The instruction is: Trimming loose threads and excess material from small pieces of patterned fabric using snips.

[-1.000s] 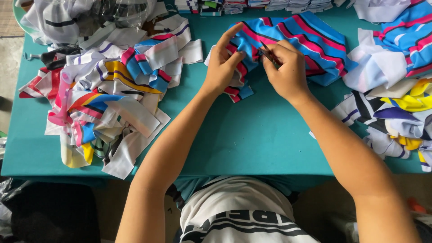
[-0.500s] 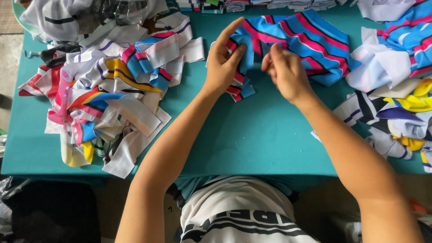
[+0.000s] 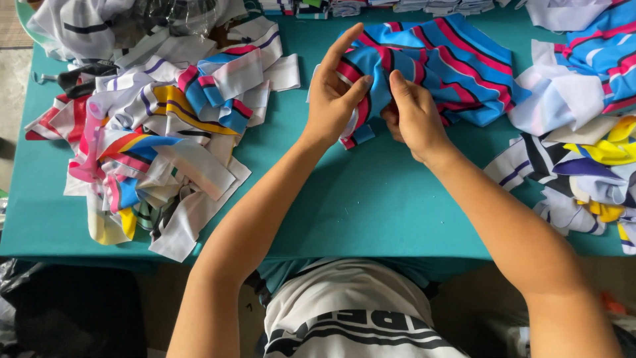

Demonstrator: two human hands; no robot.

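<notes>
Pinching the blue-and-pink striped fabric piece (image 3: 430, 63) at the table's (image 3: 371, 205) far middle, left hand (image 3: 334, 99) and right hand (image 3: 414, 116) are both gripping it; keeping edges aligned is probably helping.

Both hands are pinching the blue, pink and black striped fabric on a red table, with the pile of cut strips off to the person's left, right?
Not quite: the table is teal, not red, as the head view shows. Otherwise correct: left hand and right hand pinch the striped fabric, strips pile to the left.

A teal table (image 3: 371, 199) carries a blue striped garment (image 3: 450, 59) and heaped fabric scraps (image 3: 152, 132).
</notes>
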